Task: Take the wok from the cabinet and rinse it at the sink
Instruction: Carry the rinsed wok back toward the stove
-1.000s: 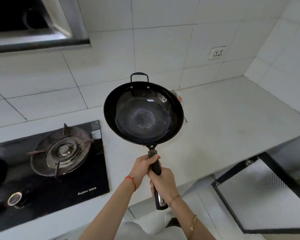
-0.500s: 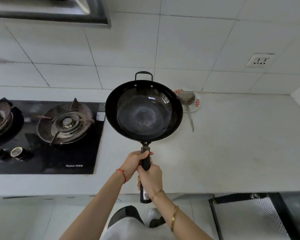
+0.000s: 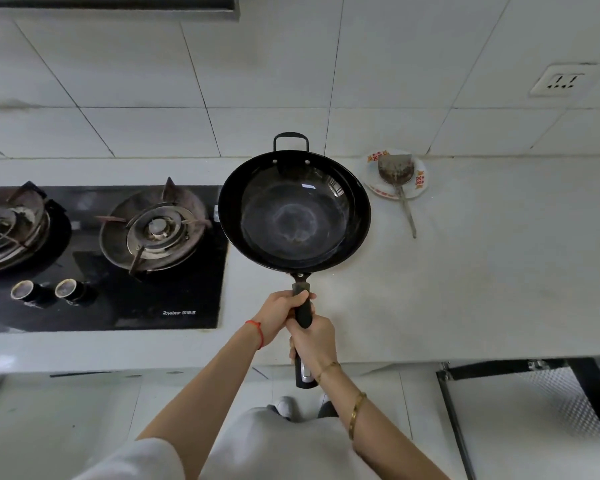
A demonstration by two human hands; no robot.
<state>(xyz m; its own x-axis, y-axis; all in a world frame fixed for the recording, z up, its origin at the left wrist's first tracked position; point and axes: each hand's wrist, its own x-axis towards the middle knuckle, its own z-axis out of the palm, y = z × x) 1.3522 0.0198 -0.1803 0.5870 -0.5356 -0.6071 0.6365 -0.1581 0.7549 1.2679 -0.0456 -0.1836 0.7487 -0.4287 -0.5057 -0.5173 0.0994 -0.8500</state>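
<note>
White-tiled kitchen: I have both hands, left hand [image 3: 280, 312] and right hand [image 3: 314, 341], stacked tight around the handle, steadying the wok [image 3: 294, 210] level over the bench's [image 3: 482, 289] front edge.

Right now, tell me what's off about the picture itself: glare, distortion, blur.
Head view: wide-angle lens bends the counter edge and wall tile lines; soft, even light with hardly any shadows; small bright glints inside the wok, and a pale hazy ring at its bottom; the left hand and right hand on the handle look sharp, the edges of the frame softer.
</note>
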